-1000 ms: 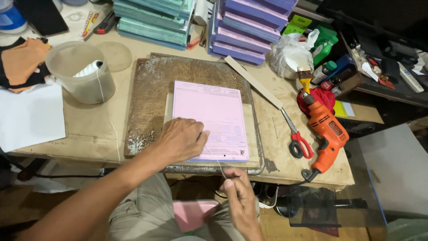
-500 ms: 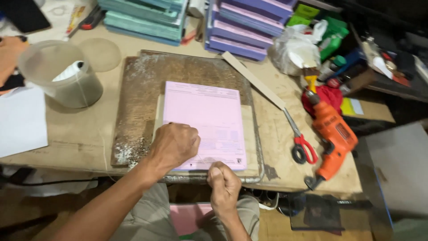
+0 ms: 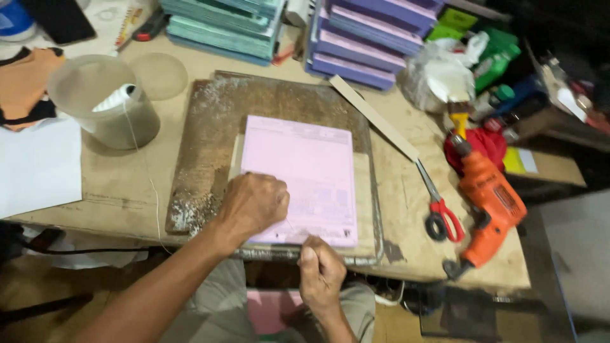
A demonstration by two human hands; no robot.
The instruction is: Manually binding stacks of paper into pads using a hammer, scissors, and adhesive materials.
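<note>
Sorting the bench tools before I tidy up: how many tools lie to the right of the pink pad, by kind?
Scissors, red handles: 1
Drill, orange: 1
Paintbrush, yellow handle: 1
Flat strip, ruler-like: 1
Total: 4

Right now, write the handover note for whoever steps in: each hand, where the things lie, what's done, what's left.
Left hand: closed fist pressing down on the near left corner of the pink paper stack.
Right hand: at the table's near edge, pinching a thin thread that runs up to the stack's near edge.
The stack lies on a worn wooden board. A thread spool sits in the clear plastic tub at left; scissors and an orange drill lie at right.
Done: thread is in the stack. Left: how many stitches remain cannot be told.
</note>
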